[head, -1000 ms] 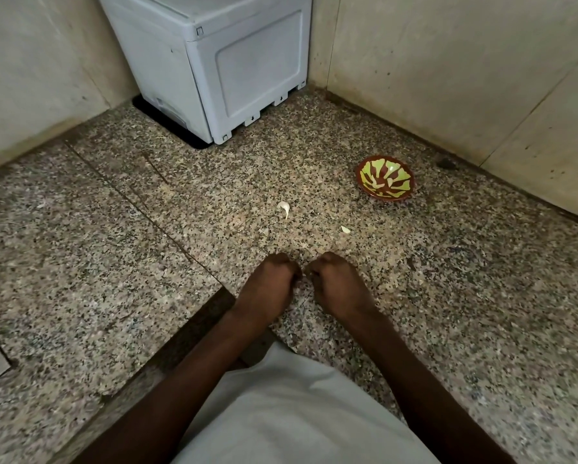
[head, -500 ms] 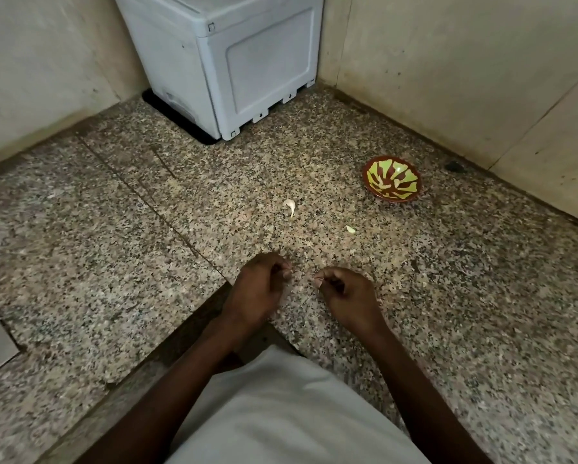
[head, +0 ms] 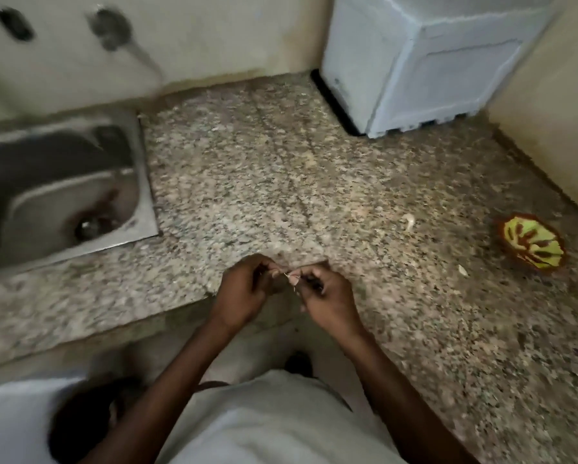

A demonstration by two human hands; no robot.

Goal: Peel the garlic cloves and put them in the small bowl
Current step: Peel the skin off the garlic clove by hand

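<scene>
A small pale garlic clove (head: 293, 278) is pinched between the curled left hand (head: 247, 294) and right hand (head: 327, 298) over the speckled granite counter (head: 280, 182) edge.

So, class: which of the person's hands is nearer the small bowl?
Right. The right hand lies between the left hand and the small bowl, which sits farther right on the counter.

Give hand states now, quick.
Left hand: pinching the garlic clove.
Right hand: pinching the same clove.
</scene>
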